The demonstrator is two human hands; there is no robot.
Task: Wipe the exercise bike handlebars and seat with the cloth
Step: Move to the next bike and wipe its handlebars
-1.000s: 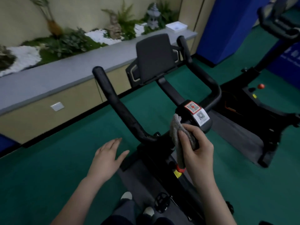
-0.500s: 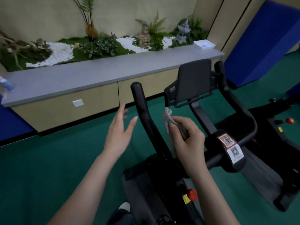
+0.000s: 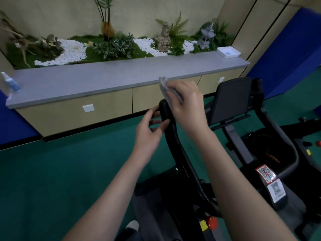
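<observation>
Blue-labelled spray bottle (image 3: 10, 83) stood at the far left end of the grey counter (image 3: 104, 75), well apart from the work. Left hand (image 3: 149, 134) held the left handlebar (image 3: 173, 145) just below its tip, fingers curled behind the bar and thumb pressed against its near side. Cloth (image 3: 165, 89), grey and bunched, sat at the tip of that bar, with a loose corner standing up above the knuckles. Right hand (image 3: 187, 108) gripped the cloth, fingers closed over it; whether the cloth wrapped round the bar or only touched its top could not be told. Screen panel (image 3: 231, 100) and right handlebar (image 3: 278, 136) lay further right, untouched, with a code sticker (image 3: 265, 174) on the stem. The seat was not in view. Judgement: wiping of the left bar was at its start, with most of the task outstanding. Risks noted: the steadying hand covered a stretch of bar that a downward stroke could skip; a bunched cloth gives a small contact patch, so the underside might be missed; the loose corner could catch and pull the cloth free.
</observation>
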